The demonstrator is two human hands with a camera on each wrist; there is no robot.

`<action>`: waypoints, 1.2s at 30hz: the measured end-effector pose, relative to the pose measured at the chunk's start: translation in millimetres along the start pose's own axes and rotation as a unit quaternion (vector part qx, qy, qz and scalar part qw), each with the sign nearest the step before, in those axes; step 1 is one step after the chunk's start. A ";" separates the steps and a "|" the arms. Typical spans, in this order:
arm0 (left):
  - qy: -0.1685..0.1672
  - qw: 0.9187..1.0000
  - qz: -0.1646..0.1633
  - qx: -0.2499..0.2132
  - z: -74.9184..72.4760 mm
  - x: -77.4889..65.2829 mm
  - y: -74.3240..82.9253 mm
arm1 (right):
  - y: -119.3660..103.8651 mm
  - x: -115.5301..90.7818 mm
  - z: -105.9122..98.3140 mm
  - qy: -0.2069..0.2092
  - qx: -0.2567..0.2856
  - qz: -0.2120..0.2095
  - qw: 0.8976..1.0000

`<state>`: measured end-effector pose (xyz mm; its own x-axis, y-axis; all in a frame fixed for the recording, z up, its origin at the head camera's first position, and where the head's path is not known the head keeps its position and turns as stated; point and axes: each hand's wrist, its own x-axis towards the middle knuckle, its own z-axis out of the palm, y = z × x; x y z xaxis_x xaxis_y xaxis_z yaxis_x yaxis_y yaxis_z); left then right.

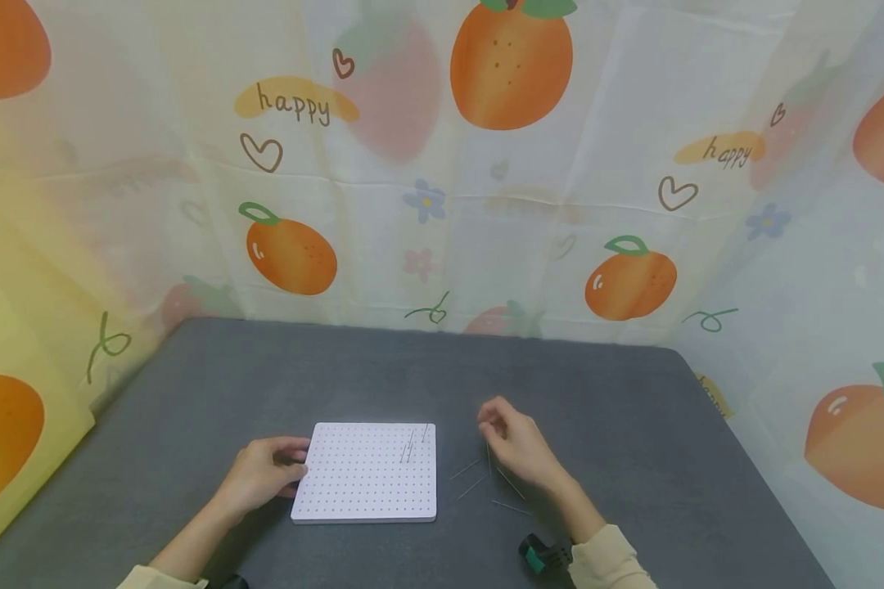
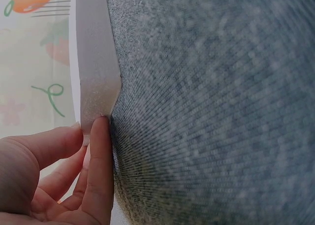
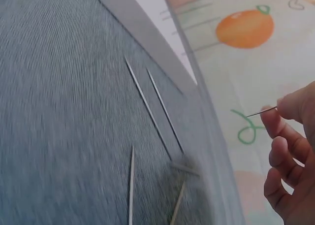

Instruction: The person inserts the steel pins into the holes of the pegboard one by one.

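Observation:
A white square pegboard (image 1: 361, 487) with rows of small holes lies on the table. Thin metal pins (image 1: 410, 451) stand upright in its far right part. My left hand (image 1: 261, 474) grips the board's left edge; in the left wrist view the thumb and fingertips pinch the white side wall (image 2: 96, 43). To the right of the board, my right hand (image 1: 519, 446) is raised over the table. Between its thumb and index finger it pinches a metal pin (image 3: 261, 112), while the other fingers curl loosely. Several loose pins (image 1: 471, 487) lie between that hand and the board.
The dark grey tabletop (image 1: 354, 364) reaches back to a fruit-printed cloth (image 1: 383, 221) hanging behind and at the sides. A black and green device (image 1: 536, 556) sits at the right wrist, by the sleeve.

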<state>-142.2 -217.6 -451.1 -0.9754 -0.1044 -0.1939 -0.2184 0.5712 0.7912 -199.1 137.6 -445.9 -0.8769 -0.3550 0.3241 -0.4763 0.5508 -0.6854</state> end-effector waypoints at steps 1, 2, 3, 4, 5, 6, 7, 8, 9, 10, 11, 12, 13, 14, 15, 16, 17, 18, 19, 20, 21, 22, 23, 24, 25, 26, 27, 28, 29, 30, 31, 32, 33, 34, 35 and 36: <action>0.000 1.000 -0.001 0.001 0.0 0.0 -0.2 | -1.5 0.3 2.0 0.004 0.004 0.005 1.000; 0.000 1.000 -0.001 0.001 0.1 0.2 -0.4 | -3.3 0.6 3.9 0.007 0.010 0.011 1.000; 0.000 1.000 -0.002 0.002 0.1 0.3 -0.6 | -4.9 0.7 5.8 0.011 0.012 0.017 1.000; 0.000 1.000 -0.002 0.002 0.2 0.4 -0.8 | -6.3 0.9 7.8 0.014 0.016 0.021 1.000; 0.000 1.000 -0.002 0.002 0.3 0.6 -1.0 | -7.9 1.2 9.7 0.017 0.020 0.027 0.999; 0.001 1.000 -0.002 0.002 0.4 0.7 -1.1 | -8.6 1.3 11.8 0.021 0.021 0.028 0.999; 0.001 1.000 -0.001 0.002 0.6 0.8 -1.2 | -9.7 1.4 13.7 0.027 0.020 0.030 0.999; 0.002 1.000 0.000 0.002 0.7 1.0 -1.3 | -10.9 1.6 15.4 0.032 0.019 0.031 0.999; 0.002 1.000 0.000 0.001 0.8 1.1 -1.3 | -11.7 1.7 17.2 0.039 0.016 0.029 0.999; 0.003 1.000 0.001 0.000 0.9 1.3 -1.4 | -12.5 2.0 18.8 0.046 0.015 0.027 0.998; 0.003 1.000 0.001 0.000 1.0 1.4 -1.4 | -13.3 2.2 20.4 0.052 0.011 0.025 0.998; 0.003 1.000 0.001 0.001 1.1 1.5 -1.5 | -14.2 2.3 21.8 0.057 0.008 0.023 0.998; 0.002 1.000 0.001 0.001 1.0 1.5 -1.5 | -15.4 2.5 23.1 0.061 0.006 0.022 0.998; 0.002 1.000 0.001 0.002 1.0 1.7 -1.7 | -16.0 2.7 24.5 0.063 0.003 0.019 0.998; 0.002 1.000 0.001 0.002 1.1 1.7 -1.8 | -17.0 2.9 26.0 0.066 -0.001 0.016 0.998; 0.003 1.000 0.002 0.003 1.1 1.7 -1.8 | -18.1 3.1 27.6 0.068 -0.005 0.014 0.998; 0.003 1.000 0.002 0.005 1.2 1.7 -1.8 | -19.0 3.3 29.2 0.069 -0.009 0.011 0.998; 0.004 1.000 0.002 0.005 1.3 1.8 -1.9 | -19.9 3.4 30.9 0.070 -0.013 0.008 0.997; 0.005 1.000 0.003 0.005 1.5 1.9 -2.1 | -20.7 3.5 32.7 0.071 -0.017 0.006 0.997; 0.005 1.000 0.004 0.005 1.6 2.1 -2.4 | -21.4 3.5 34.4 0.072 -0.020 0.005 0.997; 0.006 1.000 0.004 0.003 1.8 2.1 -2.4 | -21.8 3.5 36.3 0.072 -0.027 0.002 0.997; 0.005 1.000 0.004 0.003 1.7 2.1 -2.5 | -22.0 3.3 38.0 0.073 -0.031 0.001 0.997; 0.005 1.000 0.004 0.001 1.7 2.1 -2.8 | -22.1 3.2 39.7 0.074 -0.036 0.000 0.997; 0.004 1.000 0.004 -0.001 1.6 2.2 -2.9 | -22.3 3.2 41.3 0.075 -0.040 0.000 0.996; 0.003 1.000 0.004 -0.002 1.5 2.2 -3.0 | -22.6 3.3 42.6 0.077 -0.042 -0.001 0.996; 0.002 1.000 0.004 -0.003 1.4 2.1 -3.0 | -23.0 3.5 43.8 0.080 -0.045 -0.004 0.996; 0.002 1.000 0.003 -0.003 1.3 2.1 -3.1 | -23.5 3.7 45.0 0.083 -0.047 -0.007 0.995; 0.001 1.000 0.004 -0.003 1.1 2.1 -3.0 | -24.3 4.0 46.1 0.087 -0.046 -0.007 0.995; 0.001 1.000 0.003 -0.003 1.1 2.0 -3.0 | -24.9 4.3 47.2 0.091 -0.046 -0.011 0.995; 0.001 1.000 0.003 -0.002 1.0 2.0 -2.9 | -25.4 4.7 48.4 0.094 -0.046 -0.013 0.994; 0.001 1.000 0.003 -0.001 0.9 1.9 -2.9 | -26.3 5.2 49.5 0.096 -0.046 -0.015 0.994; 0.001 1.000 0.003 -0.001 0.9 1.9 -2.9 | -26.9 5.5 50.8 0.098 -0.049 -0.017 0.994; 0.002 1.000 0.003 0.000 1.0 2.0 -2.9 | -27.1 5.7 52.3 0.099 -0.053 -0.016 0.994; 0.002 1.000 0.003 0.001 1.0 2.0 -2.9 | -27.6 6.0 53.6 0.100 -0.059 -0.015 0.993; 0.002 1.000 0.003 0.002 1.2 2.1 -3.0 | -28.1 6.3 54.8 0.101 -0.064 -0.015 0.993; 0.002 1.000 0.003 0.002 1.3 2.2 -3.1 | -28.4 6.6 56.0 0.101 -0.069 -0.013 0.992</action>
<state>-143.6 -218.6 -454.7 -0.9768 -0.1045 -0.1871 -0.2128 0.5755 0.7897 -187.7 77.3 -460.8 -0.8525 -0.2202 0.4742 -0.4916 0.6463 -0.5837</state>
